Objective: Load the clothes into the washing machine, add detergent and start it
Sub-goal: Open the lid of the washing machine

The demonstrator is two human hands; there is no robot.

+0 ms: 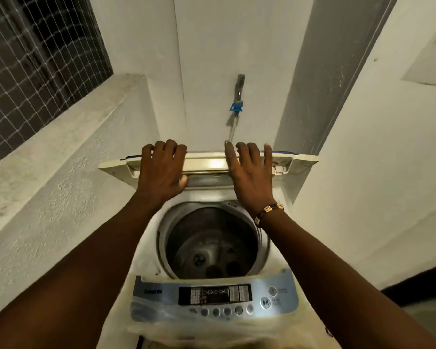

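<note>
Both arms reach forward and up from the bottom corners of the view, nearly straight, to the folded lid point(212, 163) of a top-loading washing machine point(146, 248). The left hand point(161, 170) grips the lid's upper edge: its fingers curl over the far side, and the thumb tucks under the near edge. The right hand point(249, 172) lies flatter on the lid, fingers point(229, 153) spread and nearly straight, their tips reaching over the top edge, so its grip is wide and pressing, not curled round. A beaded bracelet point(268, 212) sits on the right wrist.

The lid stands raised at the back of the machine, between and under the two hands. Below the hands the steel drum point(212, 245) is open; dark shapes at its bottom are too dim to name. Nearer than the drum, well below both hands, lies the blue control panel point(214, 295) with a dark display, a row of round buttons and a start button at its right end; thin plastic film wrinkles over its front edge.

Just above the right hand's fingertips a metal tap point(240, 84) juts from the white wall, with a blue hose connector point(236, 107) and a hose running down behind the lid. Left of the left hand a rough ledge slopes under a window covered with wire mesh point(35, 54). To the right of the right hand a grey pillar point(325, 71) rises.
</note>
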